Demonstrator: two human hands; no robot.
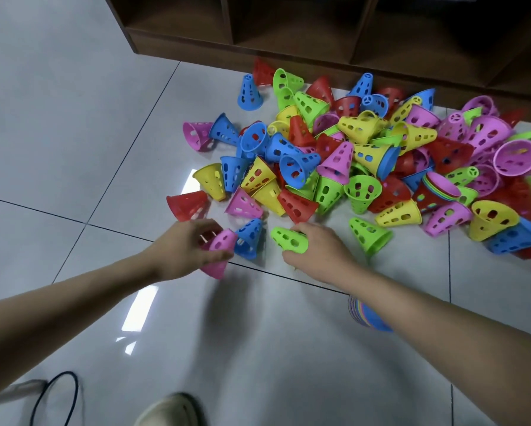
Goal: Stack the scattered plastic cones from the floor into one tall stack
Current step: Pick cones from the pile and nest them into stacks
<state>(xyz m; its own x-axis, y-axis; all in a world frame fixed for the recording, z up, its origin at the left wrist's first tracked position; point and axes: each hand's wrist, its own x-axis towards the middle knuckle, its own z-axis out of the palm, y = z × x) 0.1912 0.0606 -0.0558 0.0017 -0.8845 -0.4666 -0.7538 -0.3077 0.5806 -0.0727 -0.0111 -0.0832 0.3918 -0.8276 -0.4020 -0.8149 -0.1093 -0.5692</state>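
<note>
Head view: left hand (184, 247) grips pink cone (218, 252); right hand (316, 250) grips green cone (288, 239). Partial stack (365, 315) lies on floor (73, 118) beneath right forearm. Loose cone pile (365, 161) large, beside wooden shelf (288, 35); task judged early.

Both bare arms reach toward twelve o'clock; left hand (186, 245) has fingers curled in a grip; right hand (318, 249) likewise, knuckles up.

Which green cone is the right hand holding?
The green cone lying on its side nearest the pink one; the right hand grips it. Other greens lie untouched.
</note>
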